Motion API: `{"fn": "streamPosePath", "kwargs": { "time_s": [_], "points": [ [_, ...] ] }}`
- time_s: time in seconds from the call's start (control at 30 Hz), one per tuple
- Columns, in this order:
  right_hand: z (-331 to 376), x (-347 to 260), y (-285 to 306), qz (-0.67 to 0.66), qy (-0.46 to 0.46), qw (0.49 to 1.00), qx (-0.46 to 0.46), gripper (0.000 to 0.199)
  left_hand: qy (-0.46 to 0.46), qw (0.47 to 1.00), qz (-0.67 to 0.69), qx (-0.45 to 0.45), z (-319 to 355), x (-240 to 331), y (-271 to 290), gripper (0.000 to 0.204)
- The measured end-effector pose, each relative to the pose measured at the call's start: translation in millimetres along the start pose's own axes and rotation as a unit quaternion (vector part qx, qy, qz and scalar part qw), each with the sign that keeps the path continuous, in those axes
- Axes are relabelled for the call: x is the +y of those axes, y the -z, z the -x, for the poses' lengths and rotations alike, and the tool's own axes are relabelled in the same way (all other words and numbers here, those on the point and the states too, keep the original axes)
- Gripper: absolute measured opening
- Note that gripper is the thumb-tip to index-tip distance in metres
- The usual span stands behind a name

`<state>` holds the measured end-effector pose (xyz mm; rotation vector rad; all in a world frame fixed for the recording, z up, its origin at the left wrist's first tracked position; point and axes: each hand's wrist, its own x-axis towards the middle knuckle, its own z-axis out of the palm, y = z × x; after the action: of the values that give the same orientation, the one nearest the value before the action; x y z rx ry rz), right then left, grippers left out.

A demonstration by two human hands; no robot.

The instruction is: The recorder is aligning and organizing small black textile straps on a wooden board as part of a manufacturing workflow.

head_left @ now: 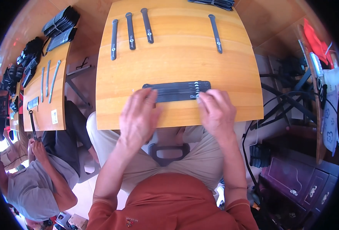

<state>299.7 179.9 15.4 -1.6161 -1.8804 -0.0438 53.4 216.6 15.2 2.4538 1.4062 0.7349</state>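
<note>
Item: stack of flat black rubbery straps (177, 91), lying crosswise at the near middle of the pale wooden slatted surface (177, 57), long side left to right. Individual count within the stack cannot be told. Small pale markings show near its right end.

Left hand (138, 115): palm down, fingers spread, fingertips resting on the left end of the stack at about 8 o'clock from its middle. Nothing pinched.

Right hand (215, 111): palm down, fingers loosely spread, fingertips on the right end of the stack at about 4 o'clock from its middle. Nothing gripped.

Single long black straps with one rounded end (131, 30): four in all, laid apart at the far part of the surface. Three sit in a row at 11 o'clock from the stack; one (215, 33) lies alone at 1 o'clock. Each bears a small pale mark, too small to read.

Bundle of black straps (213, 3): one, at the far edge, 12 o'clock, partly cut off by the picture's rim.

Second wooden surface (44, 96): at 9 o'clock, carrying three slim grey-black straps, one small pale rectangular label (54, 116) near its near edge, and two tied bundles of black straps (60, 21) at its far end.

Another person in a grey shirt (35, 184): seated at 8 o'clock.
</note>
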Motion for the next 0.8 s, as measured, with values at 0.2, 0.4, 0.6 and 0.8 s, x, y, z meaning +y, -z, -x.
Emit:
{"fn": "streamPosePath", "kwargs": {
  "time_s": [0.2,0.4,0.6,0.8],
  "points": [
    [3.7,-16.2,-22.4,-0.008,0.076,0.997,-0.032,0.027,-0.09,0.985,-0.082,-0.124,3.8,11.4,-19.9,0.074],
    [16.4,6.3,-12.1,0.019,0.063,0.998,-0.019,0.02,-0.096,0.983,-0.073,-0.138,3.4,6.9,-16.5,0.074],
    [-12.3,7.1,-2.2,-0.027,0.016,0.998,-0.059,0.014,-0.099,0.983,-0.07,-0.141,6.3,6.8,-15.3,0.074],
    [-91.1,83.1,-42.8,0.1,-0.156,0.98,0.069,0.019,-0.099,0.981,-0.067,-0.155,7.3,6.4,-17.1,0.075]
  ]
}}
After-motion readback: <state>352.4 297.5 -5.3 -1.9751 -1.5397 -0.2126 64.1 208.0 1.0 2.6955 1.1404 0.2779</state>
